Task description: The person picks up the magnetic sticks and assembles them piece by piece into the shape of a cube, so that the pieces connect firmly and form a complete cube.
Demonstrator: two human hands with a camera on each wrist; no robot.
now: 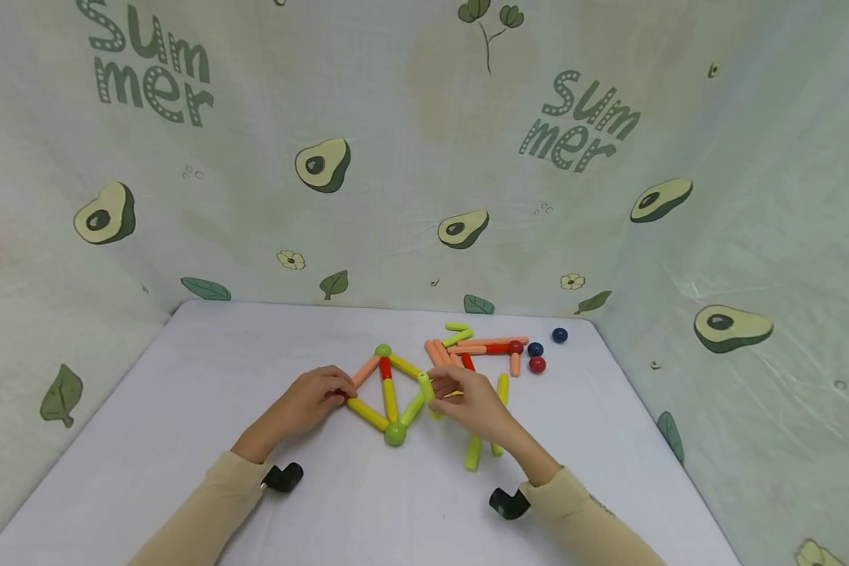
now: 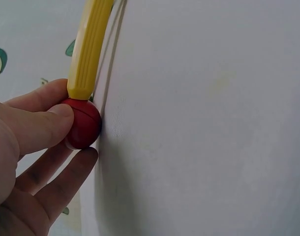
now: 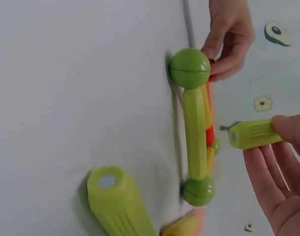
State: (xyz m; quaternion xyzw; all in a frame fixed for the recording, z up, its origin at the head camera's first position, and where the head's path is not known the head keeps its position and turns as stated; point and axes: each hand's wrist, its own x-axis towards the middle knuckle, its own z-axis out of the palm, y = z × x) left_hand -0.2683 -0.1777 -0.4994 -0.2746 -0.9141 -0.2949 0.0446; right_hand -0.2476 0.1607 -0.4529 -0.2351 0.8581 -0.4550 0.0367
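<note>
My left hand point(image 1: 317, 399) pinches a red ball point(image 2: 86, 127) at the left corner of a diamond built from magnetic rods and balls. A yellow rod point(image 2: 89, 49) meets that ball; in the head view the fingers mostly hide it. Green balls mark the near corner point(image 1: 395, 434), the far corner point(image 1: 383, 350) and the right corner point(image 3: 198, 191). Across the middle run a red rod point(image 1: 385, 369) and a yellow rod point(image 1: 391, 401). With thumb and fingers, my right hand point(image 1: 472, 402) holds a loose light green rod point(image 3: 255, 133) beside the right corner, its grey end exposed.
Right of the diamond lie loose yellow point(image 1: 502, 388) and light green rods point(image 1: 473, 453). Farther back are several orange rods point(image 1: 435, 352), a red ball point(image 1: 537, 365) and two dark blue balls, one at the far right point(image 1: 560, 336). A patterned cloth point(image 1: 396, 259) stands behind the table.
</note>
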